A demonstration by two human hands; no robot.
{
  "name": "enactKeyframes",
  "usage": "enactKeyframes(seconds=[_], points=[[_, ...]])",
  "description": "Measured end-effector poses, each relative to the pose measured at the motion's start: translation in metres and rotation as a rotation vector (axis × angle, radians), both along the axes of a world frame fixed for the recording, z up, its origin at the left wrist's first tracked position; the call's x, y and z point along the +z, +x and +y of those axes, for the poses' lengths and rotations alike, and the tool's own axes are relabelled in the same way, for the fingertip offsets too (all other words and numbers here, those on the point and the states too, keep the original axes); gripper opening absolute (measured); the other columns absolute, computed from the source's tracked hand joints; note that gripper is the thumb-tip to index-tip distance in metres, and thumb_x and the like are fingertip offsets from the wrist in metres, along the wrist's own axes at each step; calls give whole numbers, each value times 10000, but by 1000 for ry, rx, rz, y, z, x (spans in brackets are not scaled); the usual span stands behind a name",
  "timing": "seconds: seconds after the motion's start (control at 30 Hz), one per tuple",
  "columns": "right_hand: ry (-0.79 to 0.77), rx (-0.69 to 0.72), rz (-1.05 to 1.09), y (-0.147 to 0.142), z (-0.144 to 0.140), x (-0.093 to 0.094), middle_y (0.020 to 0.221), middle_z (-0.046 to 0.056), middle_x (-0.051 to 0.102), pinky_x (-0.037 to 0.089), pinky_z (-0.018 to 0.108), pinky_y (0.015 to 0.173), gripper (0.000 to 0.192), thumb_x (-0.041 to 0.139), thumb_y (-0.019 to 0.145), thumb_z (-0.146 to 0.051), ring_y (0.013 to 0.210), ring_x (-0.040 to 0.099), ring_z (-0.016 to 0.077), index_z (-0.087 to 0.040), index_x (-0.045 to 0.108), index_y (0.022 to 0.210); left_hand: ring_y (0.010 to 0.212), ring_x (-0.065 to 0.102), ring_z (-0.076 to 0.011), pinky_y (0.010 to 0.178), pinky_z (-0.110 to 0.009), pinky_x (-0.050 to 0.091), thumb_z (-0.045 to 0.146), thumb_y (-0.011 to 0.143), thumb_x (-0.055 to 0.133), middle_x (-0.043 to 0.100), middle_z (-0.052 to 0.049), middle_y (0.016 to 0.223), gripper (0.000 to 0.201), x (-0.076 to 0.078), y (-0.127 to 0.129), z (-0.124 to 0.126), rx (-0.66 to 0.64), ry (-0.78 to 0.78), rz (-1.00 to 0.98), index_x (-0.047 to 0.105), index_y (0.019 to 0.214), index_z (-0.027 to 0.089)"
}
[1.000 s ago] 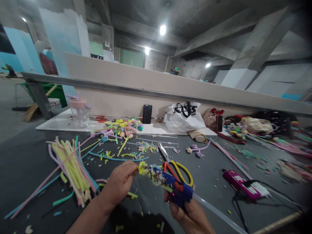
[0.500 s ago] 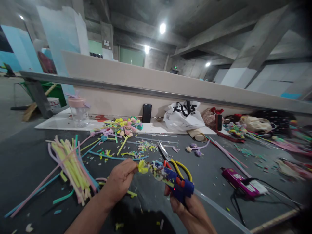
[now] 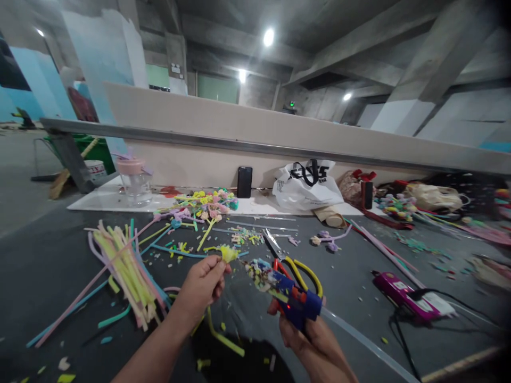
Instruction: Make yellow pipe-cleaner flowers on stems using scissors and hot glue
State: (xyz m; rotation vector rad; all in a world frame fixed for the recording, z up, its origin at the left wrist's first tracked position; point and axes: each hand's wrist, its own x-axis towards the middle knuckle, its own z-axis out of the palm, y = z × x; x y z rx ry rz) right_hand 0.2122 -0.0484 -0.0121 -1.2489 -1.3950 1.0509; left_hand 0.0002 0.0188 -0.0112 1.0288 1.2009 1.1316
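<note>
I see my left hand (image 3: 203, 282) pinching a yellow pom-pom (image 3: 229, 253) on its stem, held just left of the glue gun (image 3: 289, 298). My right hand (image 3: 315, 343) is wrapped tight around the gun's blue grip, nozzle aimed at the pom-pom. Scissors (image 3: 291, 263) lie just behind the gun, loose stems (image 3: 120, 271) well to its left.
</note>
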Motion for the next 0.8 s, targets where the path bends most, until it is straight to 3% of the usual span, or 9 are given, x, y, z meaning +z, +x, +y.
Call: enactKeyframes(seconds=[0.2,0.4,0.57,0.8], points=[[-19,-6,-230,-10,1,3,823,52,650,437,337,694,297,570,733,-439,763,552,246,-238,668,928,408,431,-104,425,-201,307,384,800,411,446,51,460,275,-3,-5,0,57,260,421,566,696,182],[-8,30,-273,-14,0,6,859,52,652,439,313,680,319,477,786,-464,786,558,242,-238,646,936,575,487,-134,548,-225,339,268,823,381,483,17,558,262,4,-6,-4,108,546,770,527,623,182],[29,23,-327,-15,3,3,871,57,638,451,304,670,259,480,791,-397,808,558,239,-212,626,897,599,452,-125,579,-227,325,240,854,346,461,14,592,291,1,-5,-4,117,664,840,425,578,189],[24,-3,-372,-23,7,7,785,48,601,443,304,645,228,459,780,-358,732,533,215,-188,594,851,606,426,-123,586,-237,309,232,864,339,421,18,606,279,-1,-6,-7,81,693,844,372,590,193]])
